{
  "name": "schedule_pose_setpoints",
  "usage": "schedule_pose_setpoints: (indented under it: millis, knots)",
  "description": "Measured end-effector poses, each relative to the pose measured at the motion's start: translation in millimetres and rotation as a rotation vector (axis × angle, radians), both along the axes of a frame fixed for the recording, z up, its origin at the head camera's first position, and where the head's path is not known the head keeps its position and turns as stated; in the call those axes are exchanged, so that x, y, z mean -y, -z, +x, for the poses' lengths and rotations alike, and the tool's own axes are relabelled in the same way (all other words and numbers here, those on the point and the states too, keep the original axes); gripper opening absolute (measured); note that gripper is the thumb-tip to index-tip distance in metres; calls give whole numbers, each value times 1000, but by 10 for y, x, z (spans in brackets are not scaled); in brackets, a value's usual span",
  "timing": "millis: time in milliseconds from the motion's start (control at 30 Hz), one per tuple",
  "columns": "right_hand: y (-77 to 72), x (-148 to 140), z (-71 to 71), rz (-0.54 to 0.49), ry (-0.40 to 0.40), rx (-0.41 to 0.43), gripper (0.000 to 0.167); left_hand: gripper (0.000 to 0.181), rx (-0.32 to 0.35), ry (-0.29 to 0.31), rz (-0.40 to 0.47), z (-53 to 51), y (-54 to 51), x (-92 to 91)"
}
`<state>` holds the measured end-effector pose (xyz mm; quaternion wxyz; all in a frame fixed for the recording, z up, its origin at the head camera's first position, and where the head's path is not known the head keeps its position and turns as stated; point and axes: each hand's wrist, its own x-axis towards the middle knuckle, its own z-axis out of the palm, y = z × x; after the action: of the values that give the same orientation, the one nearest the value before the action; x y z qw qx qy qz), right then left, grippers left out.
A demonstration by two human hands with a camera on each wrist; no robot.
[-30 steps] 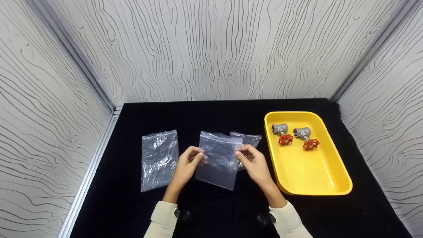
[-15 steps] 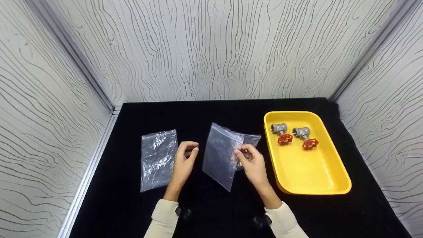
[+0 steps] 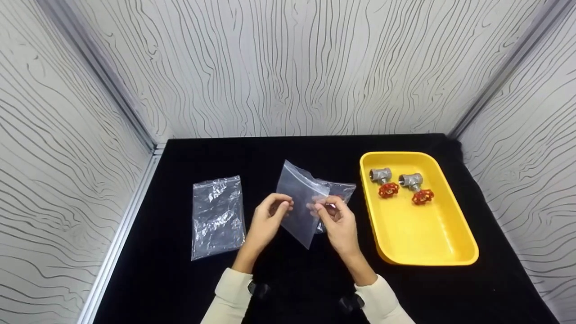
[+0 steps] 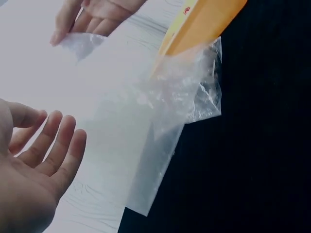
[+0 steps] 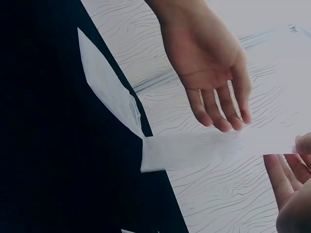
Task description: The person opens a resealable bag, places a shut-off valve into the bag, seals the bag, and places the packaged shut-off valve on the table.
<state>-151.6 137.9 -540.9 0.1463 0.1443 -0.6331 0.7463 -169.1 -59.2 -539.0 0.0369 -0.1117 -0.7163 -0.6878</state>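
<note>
A clear zip-lock bag [image 3: 297, 202] hangs tilted above the black cloth, its white zip strip uppermost. My right hand [image 3: 340, 227] pinches it near its right side between thumb and fingers. Beside the bag's left side is my left hand [image 3: 266, 220]; in the left wrist view the fingers of that left hand [image 4: 43, 155] are loosely bent, with nothing between them. Partly hidden behind the right hand lies another clear bag [image 3: 344, 191], and its contents, if any, are hard to make out. A third zip-lock bag [image 3: 218, 218] lies flat to the left.
On the right stands a yellow tray [image 3: 429, 256] with raised walls. Inside it lie two metal valves, a left valve [image 3: 382, 175] and a right valve [image 3: 411, 181], both with red handwheels. Patterned panels [image 3: 288, 67] enclose the black-covered table [image 3: 270, 155].
My left hand let go of the bag, drew back left, then came towards it again. The bag has turned and tilted in my right hand, which still pinches it.
</note>
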Motion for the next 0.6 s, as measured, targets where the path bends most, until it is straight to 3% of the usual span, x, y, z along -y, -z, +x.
schedule_pose_setpoints:
  millis: [200, 367, 467, 600]
  knots:
    - [69, 39, 38, 93, 27, -16, 8, 19, -41, 52, -15, 2, -49, -87]
    - [121, 33, 30, 165, -29, -79, 8, 19, -37, 46, -35, -1, -73, -124]
    - [121, 22, 22, 146, -100, -93, 2, 18, -14, 39, -39, 1, -92, -138]
    - [93, 18, 18, 107, -121, -28, 15, 18, 7, 28, -53, 4, -107, -153]
